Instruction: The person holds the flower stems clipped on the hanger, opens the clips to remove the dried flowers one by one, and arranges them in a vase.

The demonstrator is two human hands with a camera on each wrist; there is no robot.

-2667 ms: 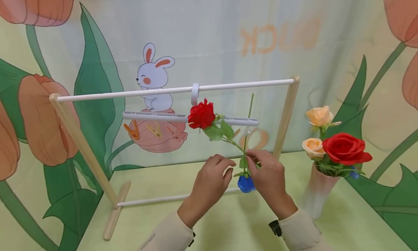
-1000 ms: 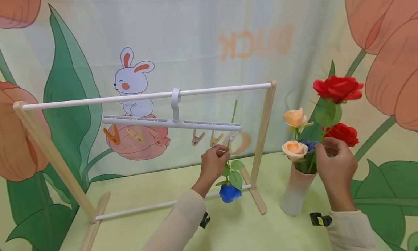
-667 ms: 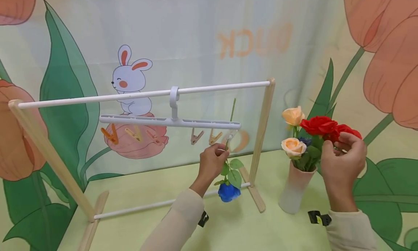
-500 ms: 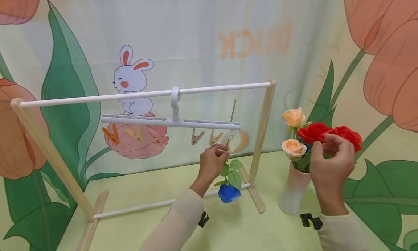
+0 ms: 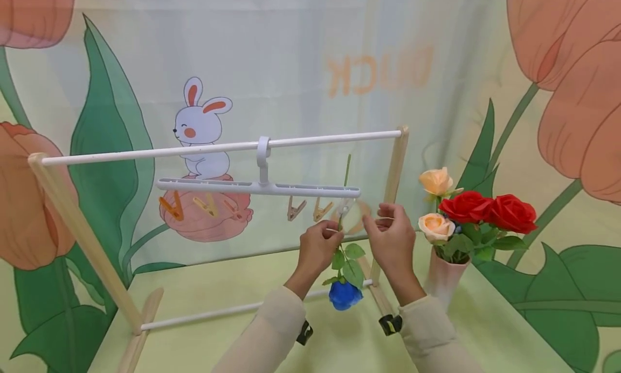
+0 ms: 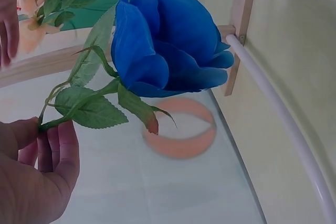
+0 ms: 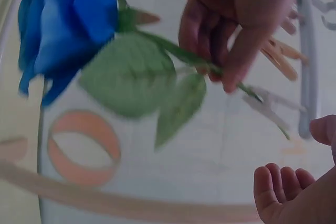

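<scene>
A blue rose (image 5: 345, 296) hangs head down, its stem running up past a pale clip (image 5: 345, 207) at the right end of the grey hanger (image 5: 220, 186). My left hand (image 5: 317, 251) pinches the stem between thumb and fingers, just below that clip; the left wrist view shows this pinch beside the leaves (image 6: 89, 108). My right hand (image 5: 394, 243) is raised to the right of the clip, fingers loosely bent, holding nothing. In the right wrist view the stem lies along the clip (image 7: 270, 100), and its grip there is blurred.
Several coloured clips (image 5: 205, 206) hang from the hanger. It hooks over the white rod (image 5: 335, 139) of a wooden frame (image 5: 87, 243). A vase (image 5: 446, 281) with two red roses (image 5: 513, 213) and two peach roses (image 5: 435, 227) stands at the right.
A red rose, earlier in my right hand, now stands in the vase. The right hand has let go and moved left towards the clip. My left hand has come to pinch the blue rose's stem.
</scene>
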